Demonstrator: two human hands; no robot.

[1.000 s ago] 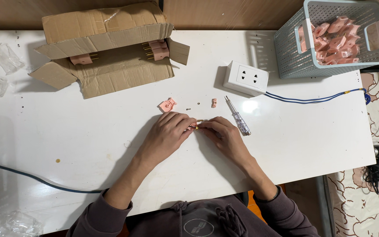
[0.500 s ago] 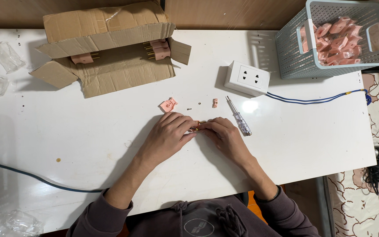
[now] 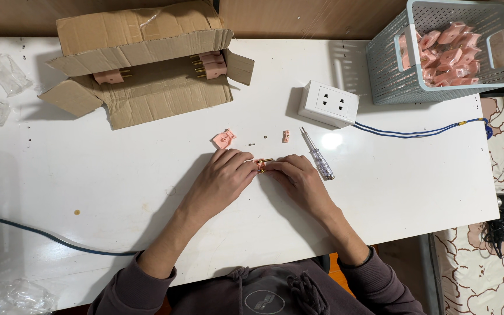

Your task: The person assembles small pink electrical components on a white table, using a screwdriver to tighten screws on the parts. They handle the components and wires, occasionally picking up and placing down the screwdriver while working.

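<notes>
Both hands — left hand (image 3: 224,175), right hand (image 3: 298,178) — pinch a small pink plug (image 3: 261,164).

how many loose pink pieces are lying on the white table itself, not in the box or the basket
2: a larger pink piece just above the left hand, and a small pink piece left of the screwdriver. Others may be hidden under the hands.

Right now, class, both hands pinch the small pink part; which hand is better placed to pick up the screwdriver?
Probably the right hand: the screwdriver lies just beside it on the table. The left hand sits on the far side of the pink part.
</notes>
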